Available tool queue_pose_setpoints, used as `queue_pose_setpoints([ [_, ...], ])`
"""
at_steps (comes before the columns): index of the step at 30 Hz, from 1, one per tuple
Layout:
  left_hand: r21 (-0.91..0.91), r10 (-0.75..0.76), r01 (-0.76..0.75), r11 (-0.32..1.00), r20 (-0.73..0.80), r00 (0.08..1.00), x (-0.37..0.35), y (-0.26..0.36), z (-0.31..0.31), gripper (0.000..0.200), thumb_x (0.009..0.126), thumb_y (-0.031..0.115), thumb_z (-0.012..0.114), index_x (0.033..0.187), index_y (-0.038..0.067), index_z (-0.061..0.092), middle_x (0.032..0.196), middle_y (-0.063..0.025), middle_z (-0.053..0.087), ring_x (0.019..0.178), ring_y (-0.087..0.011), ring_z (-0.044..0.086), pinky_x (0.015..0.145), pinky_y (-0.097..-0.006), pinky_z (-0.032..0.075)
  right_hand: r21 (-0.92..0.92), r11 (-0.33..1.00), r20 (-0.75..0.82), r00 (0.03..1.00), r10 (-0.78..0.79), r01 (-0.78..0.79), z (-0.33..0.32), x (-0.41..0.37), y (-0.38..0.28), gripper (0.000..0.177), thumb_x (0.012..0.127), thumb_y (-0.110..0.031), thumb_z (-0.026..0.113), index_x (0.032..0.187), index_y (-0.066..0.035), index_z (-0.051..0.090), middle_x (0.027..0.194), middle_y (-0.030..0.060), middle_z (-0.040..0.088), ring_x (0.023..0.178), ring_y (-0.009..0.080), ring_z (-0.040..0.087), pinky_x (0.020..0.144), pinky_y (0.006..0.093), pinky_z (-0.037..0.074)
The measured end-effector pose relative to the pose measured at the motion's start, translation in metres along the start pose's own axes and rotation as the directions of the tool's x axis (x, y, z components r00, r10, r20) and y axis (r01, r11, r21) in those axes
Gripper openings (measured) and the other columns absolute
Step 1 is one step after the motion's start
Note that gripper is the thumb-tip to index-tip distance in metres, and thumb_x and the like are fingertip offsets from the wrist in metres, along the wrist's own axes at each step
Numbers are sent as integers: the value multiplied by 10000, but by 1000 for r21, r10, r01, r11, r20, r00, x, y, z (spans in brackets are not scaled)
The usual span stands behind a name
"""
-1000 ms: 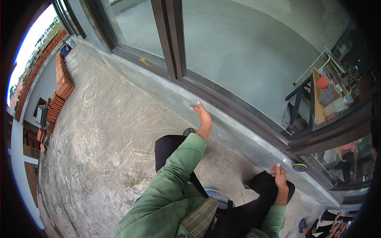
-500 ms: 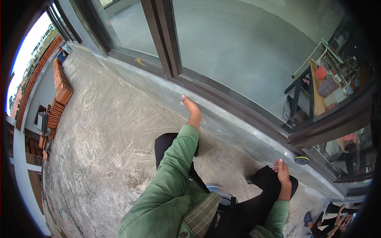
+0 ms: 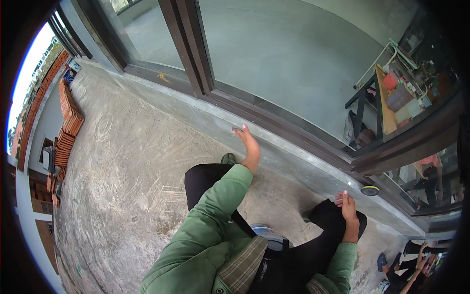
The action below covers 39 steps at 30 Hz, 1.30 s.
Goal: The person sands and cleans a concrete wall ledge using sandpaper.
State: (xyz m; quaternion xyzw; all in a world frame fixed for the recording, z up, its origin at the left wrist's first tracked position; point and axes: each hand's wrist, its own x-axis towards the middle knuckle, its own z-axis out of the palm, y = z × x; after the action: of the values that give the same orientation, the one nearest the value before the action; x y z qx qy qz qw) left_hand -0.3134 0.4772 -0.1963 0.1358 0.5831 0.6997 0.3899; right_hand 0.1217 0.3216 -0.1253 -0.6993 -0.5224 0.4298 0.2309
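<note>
My left hand (image 3: 250,148), at the end of a green sleeve, reaches to the low grey concrete wall (image 3: 289,149) under the window frame. Its fingers are bent against the wall's face, and a small dark thing shows at the fingertips, too small to name. My right hand (image 3: 348,211) is by my right knee, fingers loosely apart with nothing seen in them. Just beyond it, a round black pad with a yellow edge (image 3: 370,190) rests on the ledge. A small white bit (image 3: 349,183) is beside the pad.
A pail (image 3: 267,232) is beneath me. Brown-framed glass panes (image 3: 274,63) rise above the ledge, with a cluttered table (image 3: 387,105) seen in the glass. Stacked orange tiles (image 3: 68,127) line the far left. Another person (image 3: 411,269) is at the lower right.
My left hand has shifted right along the wall, and the view has moved slightly. My right hand stays by the knee.
</note>
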Motion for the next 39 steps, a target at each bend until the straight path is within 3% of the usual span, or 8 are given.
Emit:
queue_pose_setpoints([
  [4,128,-15,8,992,53,998,-29,-6,12,934,955,632,301,1502,-3,-111,1594,-163,-134,1478,-255,-123,1189,-388,-42,51,999,12,1000,-12,11,5,4,-2,625,1022,-519,319,1133,22,613,929,93,635,765,163,618,707,294,494],
  [9,-197,-94,79,977,-65,994,25,34,-9,881,988,552,312,1490,-48,-93,1577,-216,-145,1474,-293,-121,1194,-398,-29,33,999,-9,999,-38,39,2,-1,-1,621,1024,-514,314,1131,22,608,933,97,635,766,168,619,704,292,493],
  [13,217,40,-78,973,177,983,-55,-8,12,874,995,535,308,1480,-69,-97,1574,-224,-151,1469,-313,-134,1193,-406,-28,46,998,-3,999,-34,34,0,1,-2,622,1024,-515,312,1130,23,607,937,100,638,766,166,621,702,290,494],
  [16,191,68,-107,976,202,977,-69,2,16,893,989,545,315,1477,-74,-103,1572,-228,-155,1467,-324,-139,1192,-409,-30,50,998,2,999,-46,46,3,4,-3,622,1024,-514,311,1132,22,607,929,98,639,763,166,623,700,287,493],
  [21,-62,-8,2,998,-100,995,22,38,-6,891,984,573,298,1488,-61,-74,1585,-208,-110,1481,-273,-91,1198,-386,-8,53,997,-21,999,-47,48,1,-2,-2,623,1024,-516,312,1125,21,611,924,95,637,760,165,623,700,285,493],
  [27,217,136,-175,960,181,974,-68,9,19,850,1006,510,305,1481,-65,-103,1576,-213,-154,1469,-303,-140,1191,-401,-35,44,998,-20,999,-37,38,0,-3,-3,621,1026,-509,309,1123,24,613,917,91,632,767,164,620,706,288,492],
  [34,130,147,-139,982,-60,987,1,37,6,842,1013,473,315,1462,-107,-99,1559,-267,-144,1464,-340,-134,1192,-418,-34,44,997,-18,998,-56,56,3,-1,-5,619,1027,-506,310,1124,27,609,929,100,636,771,165,619,707,289,490],
  [39,228,147,-184,956,171,974,-68,8,23,861,1011,477,329,1455,-109,-119,1553,-274,-156,1459,-354,-151,1189,-430,-34,34,999,-12,1000,-16,16,-2,-3,2,616,1027,-504,313,1132,26,610,933,100,639,763,164,618,703,287,490],
])
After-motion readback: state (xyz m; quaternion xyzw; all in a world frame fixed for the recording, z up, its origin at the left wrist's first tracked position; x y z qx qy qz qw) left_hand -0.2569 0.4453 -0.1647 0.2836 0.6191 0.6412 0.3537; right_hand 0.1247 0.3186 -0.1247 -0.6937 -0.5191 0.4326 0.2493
